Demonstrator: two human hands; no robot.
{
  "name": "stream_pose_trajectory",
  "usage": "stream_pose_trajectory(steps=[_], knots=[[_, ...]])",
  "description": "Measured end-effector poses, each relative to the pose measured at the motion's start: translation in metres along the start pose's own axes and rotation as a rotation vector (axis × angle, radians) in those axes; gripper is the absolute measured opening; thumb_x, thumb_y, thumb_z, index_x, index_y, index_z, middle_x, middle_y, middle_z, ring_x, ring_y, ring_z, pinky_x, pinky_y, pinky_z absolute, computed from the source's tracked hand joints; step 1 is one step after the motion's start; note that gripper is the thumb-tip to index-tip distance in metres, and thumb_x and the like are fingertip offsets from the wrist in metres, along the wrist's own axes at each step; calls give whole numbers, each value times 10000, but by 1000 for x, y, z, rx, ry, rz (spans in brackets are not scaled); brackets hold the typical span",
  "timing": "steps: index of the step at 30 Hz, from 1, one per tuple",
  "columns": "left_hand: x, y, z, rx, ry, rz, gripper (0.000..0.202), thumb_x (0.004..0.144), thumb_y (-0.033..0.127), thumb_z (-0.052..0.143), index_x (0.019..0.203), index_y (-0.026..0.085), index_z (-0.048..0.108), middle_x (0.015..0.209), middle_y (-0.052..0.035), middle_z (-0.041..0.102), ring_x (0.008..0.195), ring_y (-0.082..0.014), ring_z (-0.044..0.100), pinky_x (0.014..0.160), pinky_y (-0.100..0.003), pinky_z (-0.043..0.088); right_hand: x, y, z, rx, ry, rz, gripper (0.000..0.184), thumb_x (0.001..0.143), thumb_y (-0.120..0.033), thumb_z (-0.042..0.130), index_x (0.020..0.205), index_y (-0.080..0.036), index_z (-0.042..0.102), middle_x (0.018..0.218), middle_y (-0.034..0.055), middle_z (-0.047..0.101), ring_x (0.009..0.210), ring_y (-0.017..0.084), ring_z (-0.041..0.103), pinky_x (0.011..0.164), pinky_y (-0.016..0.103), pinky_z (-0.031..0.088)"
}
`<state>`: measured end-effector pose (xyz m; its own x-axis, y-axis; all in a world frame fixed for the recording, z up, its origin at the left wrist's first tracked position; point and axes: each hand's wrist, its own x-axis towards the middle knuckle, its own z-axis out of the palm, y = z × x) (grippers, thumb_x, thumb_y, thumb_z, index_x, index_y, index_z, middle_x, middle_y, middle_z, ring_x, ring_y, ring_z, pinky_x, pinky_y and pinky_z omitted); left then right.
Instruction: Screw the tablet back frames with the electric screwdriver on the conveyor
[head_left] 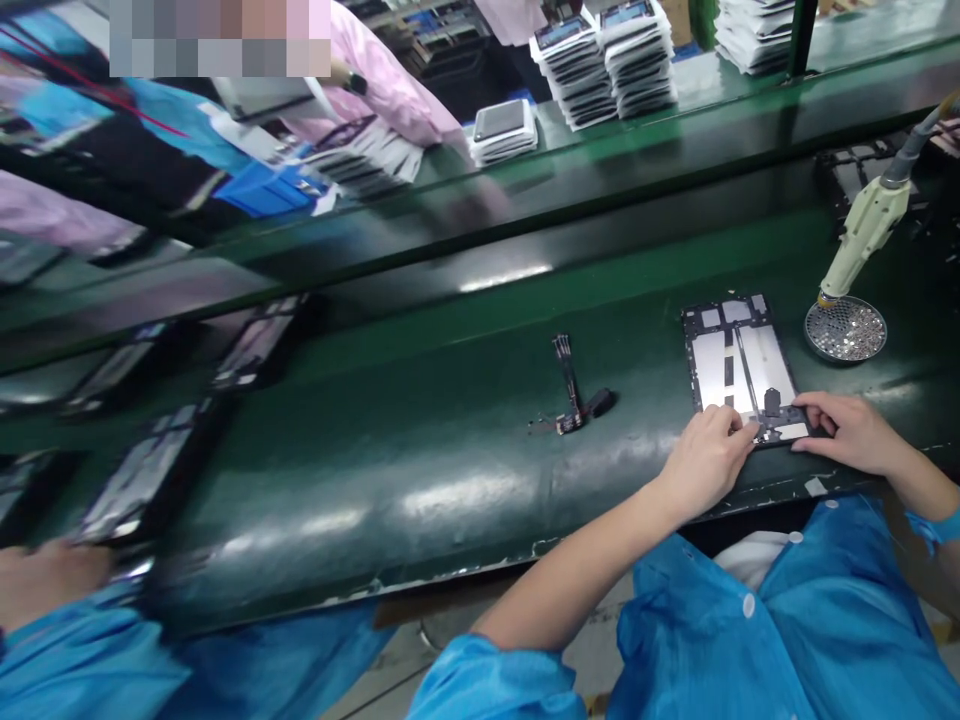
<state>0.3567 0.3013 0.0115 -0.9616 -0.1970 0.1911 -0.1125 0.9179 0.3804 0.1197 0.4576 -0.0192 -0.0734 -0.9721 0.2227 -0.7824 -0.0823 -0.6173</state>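
Head view: nearest, the green bench [420, 420] is smooth and glossy, its front edge chipped. At left, a blurred co-worker's hand [56, 575] rests near a row of thin dark units [150, 465].

The left hand [712, 455] has its fingers curled and bunched on the lower part of a tablet [712, 360]; whether they pinch anything cannot be told. The right hand [855, 430] touches the tablet's lower right corner, thumb and forefinger spread apart along its side.

The tablet lies flat on the bench, insides facing up: dull silver plates, a black frame, a narrow dark strip [746, 365] running lengthwise. Judged partly assembled: strip and lower parts are seated, no cover is on. A loose wired part [570, 422], thin black leads with a small board, lies well apart, apparently unfitted.

Beyond, a round dish [808, 335] holds small shiny metal pieces [856, 335], probably screws. A cream plastic screwdriver [862, 235] hangs with its tip at the dish. Farther back stand stacked flat panels [570, 75], white-edged.
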Motion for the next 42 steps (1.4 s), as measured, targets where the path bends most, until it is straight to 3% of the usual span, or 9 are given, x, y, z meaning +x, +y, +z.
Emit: stream_pose_trajectory(steps=[6,13,18,24,29,33,42], knots=[[-1,-2,1,-68,120,-34,280,1044,233,489,1249,131,650,1059,-116,594,970,-219,549,842,-347,524,0,0,1,-5,6,-12,420,954,-485,710,1246,-205,598,780,-17,606,571,112,530,553,234,442],[-4,1,4,33,40,26,281,1061,229,443,1204,158,675,1022,-107,607,918,-214,544,776,-350,487,0,1,0,-1,18,-18,432,957,-504,701,1246,-197,603,778,-13,605,567,112,527,547,237,440],[-4,-2,7,-19,149,36,278,1057,223,459,1236,145,657,1064,-117,611,961,-209,551,823,-343,501,0,0,0,-7,11,-23,440,969,-518,681,1255,-194,593,779,-12,604,563,111,522,545,233,443],[-8,-3,7,66,108,90,261,1056,202,450,1206,155,658,1059,-110,628,945,-211,561,801,-352,494,0,-1,0,-8,16,-30,436,971,-519,676,1250,-194,597,779,-9,601,568,115,526,545,236,448],[-8,-5,9,-6,214,88,269,1047,184,462,1254,154,631,1073,-119,622,960,-203,568,817,-345,519,1,-1,-1,-1,12,-25,434,971,-508,680,1259,-196,592,780,-8,607,566,118,530,545,239,448],[-11,-6,10,38,188,163,267,1035,159,472,1248,138,632,1078,-120,624,972,-211,571,842,-357,519,0,-1,-1,14,5,-6,424,952,-473,710,1261,-203,602,777,-7,605,564,119,520,546,241,451],[-11,-3,9,98,41,127,307,1057,191,413,1269,153,632,1101,-124,620,1018,-230,563,892,-390,514,0,-1,-1,24,-2,21,424,938,-465,724,1258,-207,616,777,-4,606,565,121,519,553,240,456]])
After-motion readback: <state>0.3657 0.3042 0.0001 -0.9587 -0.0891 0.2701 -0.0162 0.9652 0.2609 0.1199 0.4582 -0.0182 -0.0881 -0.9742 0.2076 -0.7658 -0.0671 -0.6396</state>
